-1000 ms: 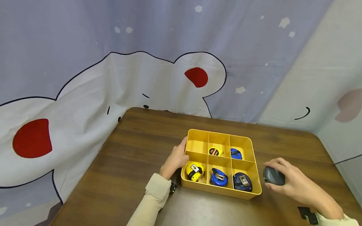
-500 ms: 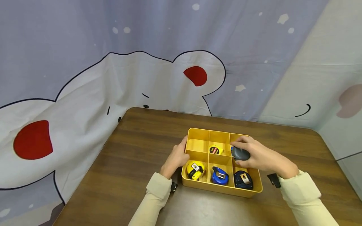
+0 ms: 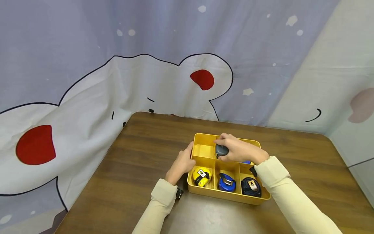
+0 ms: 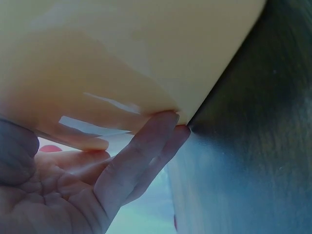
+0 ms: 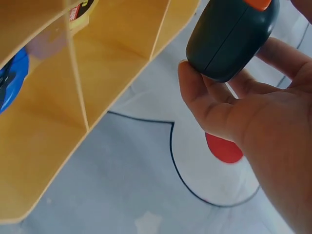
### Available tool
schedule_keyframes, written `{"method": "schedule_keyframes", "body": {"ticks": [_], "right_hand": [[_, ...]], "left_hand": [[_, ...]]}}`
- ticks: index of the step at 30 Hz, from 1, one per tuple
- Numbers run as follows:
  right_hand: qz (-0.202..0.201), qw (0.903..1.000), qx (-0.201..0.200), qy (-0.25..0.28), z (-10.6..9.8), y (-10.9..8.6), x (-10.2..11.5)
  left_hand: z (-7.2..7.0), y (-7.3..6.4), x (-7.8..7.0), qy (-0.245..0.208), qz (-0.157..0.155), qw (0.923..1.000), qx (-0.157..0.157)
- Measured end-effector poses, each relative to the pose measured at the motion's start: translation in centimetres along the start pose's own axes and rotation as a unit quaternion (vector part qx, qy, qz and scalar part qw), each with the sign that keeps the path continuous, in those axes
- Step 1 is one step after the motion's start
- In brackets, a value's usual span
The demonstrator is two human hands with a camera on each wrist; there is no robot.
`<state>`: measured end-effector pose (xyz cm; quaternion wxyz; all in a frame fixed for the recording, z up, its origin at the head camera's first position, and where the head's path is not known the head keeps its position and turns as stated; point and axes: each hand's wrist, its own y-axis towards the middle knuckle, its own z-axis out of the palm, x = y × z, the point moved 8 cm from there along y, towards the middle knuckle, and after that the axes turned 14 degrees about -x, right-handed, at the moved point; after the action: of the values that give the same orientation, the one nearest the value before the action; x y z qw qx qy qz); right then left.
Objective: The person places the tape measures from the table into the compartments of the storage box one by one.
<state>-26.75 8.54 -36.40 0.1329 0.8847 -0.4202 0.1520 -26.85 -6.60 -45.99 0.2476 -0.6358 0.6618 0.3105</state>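
Note:
My right hand (image 3: 239, 149) grips a dark grey tape measure (image 3: 221, 150) with an orange button (image 5: 258, 4), above the back row of a yellow divided box (image 3: 222, 195). My left hand (image 3: 181, 165) holds the box's left wall, thumb at the rim and fingers against the outside. In the front compartments lie a yellow tape measure (image 3: 201, 177), a blue one (image 3: 227, 182) and a dark navy one (image 3: 251, 187). A smaller blue one (image 3: 247, 162) at the back right is mostly covered by my right arm. The right wrist view shows part of a small yellow tape measure (image 5: 84, 10).
The box stands on a brown wooden table (image 3: 140, 149). Behind the table hangs a printed curtain (image 3: 163, 81), which also runs along its left side and the right corner. Thin dividers (image 3: 214, 172) separate the box's compartments.
My right hand has carried the dark grey tape measure leftward, from beside the box to over its back row. My left hand has stayed at the box's left wall.

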Motion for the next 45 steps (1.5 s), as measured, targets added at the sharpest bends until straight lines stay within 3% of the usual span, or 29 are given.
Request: {"method": "schedule_keyframes", "body": {"ticks": [11, 20, 31, 45], "right_hand": [[0.01, 0.9989, 0.008, 0.044, 2.5, 3.9, 0.0], [-0.02, 0.9995, 0.022, 0.011, 4.7, 6.1, 0.3], [-0.062, 0.9972, 0.043, -0.007, 7.6, 7.1, 0.6], [-0.031, 0.9982, 0.048, -0.016, 9.3, 7.8, -0.7]], "left_hand": [[0.1, 0.3, 0.1, -0.003, -0.015, 0.9999, 0.008], [0.0, 0.4, -0.1, -0.008, -0.006, 0.9999, 0.006], [0.2, 0.2, 0.1, -0.001, -0.014, 0.9998, 0.013], [0.7, 0.4, 0.0, -0.005, -0.007, 0.9998, 0.017]]}}
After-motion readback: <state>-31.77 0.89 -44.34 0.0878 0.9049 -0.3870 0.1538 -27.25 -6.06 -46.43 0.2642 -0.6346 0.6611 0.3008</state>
